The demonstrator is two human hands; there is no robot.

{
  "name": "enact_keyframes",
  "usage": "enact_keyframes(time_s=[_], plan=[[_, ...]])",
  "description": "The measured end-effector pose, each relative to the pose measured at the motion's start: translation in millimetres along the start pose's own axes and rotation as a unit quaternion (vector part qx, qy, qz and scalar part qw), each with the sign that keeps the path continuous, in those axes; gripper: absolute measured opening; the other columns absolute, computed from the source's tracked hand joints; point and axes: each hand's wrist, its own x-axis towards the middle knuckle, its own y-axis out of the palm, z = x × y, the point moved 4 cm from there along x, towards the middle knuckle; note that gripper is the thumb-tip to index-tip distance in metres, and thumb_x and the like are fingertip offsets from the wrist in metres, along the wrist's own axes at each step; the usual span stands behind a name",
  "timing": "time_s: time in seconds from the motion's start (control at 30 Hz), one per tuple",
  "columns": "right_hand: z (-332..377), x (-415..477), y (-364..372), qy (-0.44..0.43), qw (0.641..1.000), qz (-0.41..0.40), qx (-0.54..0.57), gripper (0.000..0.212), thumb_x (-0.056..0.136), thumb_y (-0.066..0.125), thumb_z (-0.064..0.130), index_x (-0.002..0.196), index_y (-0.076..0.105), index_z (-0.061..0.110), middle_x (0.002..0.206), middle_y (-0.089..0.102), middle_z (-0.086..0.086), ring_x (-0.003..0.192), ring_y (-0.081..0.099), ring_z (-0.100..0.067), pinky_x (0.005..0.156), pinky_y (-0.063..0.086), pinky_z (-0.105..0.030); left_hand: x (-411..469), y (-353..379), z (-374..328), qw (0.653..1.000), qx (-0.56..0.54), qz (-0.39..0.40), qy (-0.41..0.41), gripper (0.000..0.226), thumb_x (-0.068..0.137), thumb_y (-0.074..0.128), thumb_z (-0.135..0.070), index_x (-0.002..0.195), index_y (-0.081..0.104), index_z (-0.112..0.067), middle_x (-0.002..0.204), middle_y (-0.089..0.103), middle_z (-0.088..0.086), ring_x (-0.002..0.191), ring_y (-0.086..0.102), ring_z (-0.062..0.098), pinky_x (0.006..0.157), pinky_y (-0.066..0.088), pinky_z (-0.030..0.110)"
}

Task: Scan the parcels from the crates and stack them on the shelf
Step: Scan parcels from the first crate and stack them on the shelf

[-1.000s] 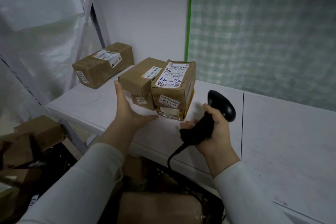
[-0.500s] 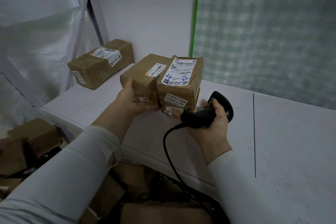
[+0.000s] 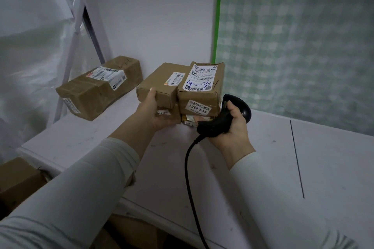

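Hands on the parcel stack (image 3: pixel 159 81), far left on the white shelf (image 3: pixel 263 157).
The left hand (image 3: pixel 155 113) grips its near corner, thumb up, fingers seemingly curled underneath; the right hand (image 3: pixel 236 127) wraps tight round the black scanner (image 3: pixel 219 122) just beside it.

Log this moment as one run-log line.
left hand: grips parcel stack | right hand: holds barcode scanner beside it | stack: on white shelf | large parcel: shelf's back left
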Motion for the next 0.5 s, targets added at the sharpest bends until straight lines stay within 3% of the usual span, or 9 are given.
enact_keyframes(time_s=[0.17,0.27,0.33,0.43,0.5], plan=[[1,12,4,-0.011,1.000,-0.015,-0.009,0.021,0.092,0.059,0.029,0.089,0.067,0.010,0.097,0.070,-0.018,0.105,0.061,-0.038,0.095,0.046,-0.054,13,9,-10,0.999,0.038,0.005,0.001,0.036,0.094,0.054,-0.044,0.116,0.043,-0.017,0.102,0.052,0.018,0.105,0.052,0.045,0.065,0.048,0.067],[0,12,6,-0.014,0.999,-0.023,-0.021,0.021,0.093,0.058,0.028,0.087,0.067,0.010,0.103,0.068,-0.018,0.104,0.060,-0.038,0.094,0.044,-0.055,10,11,-13,0.996,0.083,0.015,0.005,0.056,0.092,0.051,-0.054,0.132,0.042,-0.017,0.127,0.050,0.022,0.106,0.055,0.045,0.060,0.048,0.062],[1,5,4,-0.021,0.999,-0.027,-0.020,0.021,0.093,0.058,0.027,0.087,0.066,0.009,0.110,0.068,-0.018,0.114,0.058,-0.040,0.100,0.042,-0.058,7,9,-10,0.996,0.088,0.018,0.002,0.066,0.090,0.048,-0.060,0.140,0.036,-0.018,0.136,0.046,0.021,0.116,0.051,0.046,0.072,0.045,0.064],[5,-22,-3,-0.036,0.998,-0.040,-0.031,0.017,0.091,0.063,0.024,0.089,0.063,0.007,0.088,0.072,-0.018,0.105,0.062,-0.043,0.096,0.045,-0.059,-13,-3,3,0.995,0.095,0.035,-0.008,0.072,0.092,0.043,-0.061,0.146,0.030,-0.016,0.144,0.038,0.025,0.131,0.040,0.042,0.096,0.038,0.063],[6,-52,-11,-0.029,0.995,-0.054,-0.078,0.018,0.088,0.066,0.022,0.093,0.061,0.006,0.076,0.071,-0.014,0.090,0.066,-0.039,0.084,0.054,-0.054,-37,-22,16,0.992,0.121,0.027,-0.004,0.073,0.092,0.045,-0.059,0.145,0.029,-0.011,0.139,0.041,0.027,0.126,0.045,0.041,0.094,0.044,0.058]])
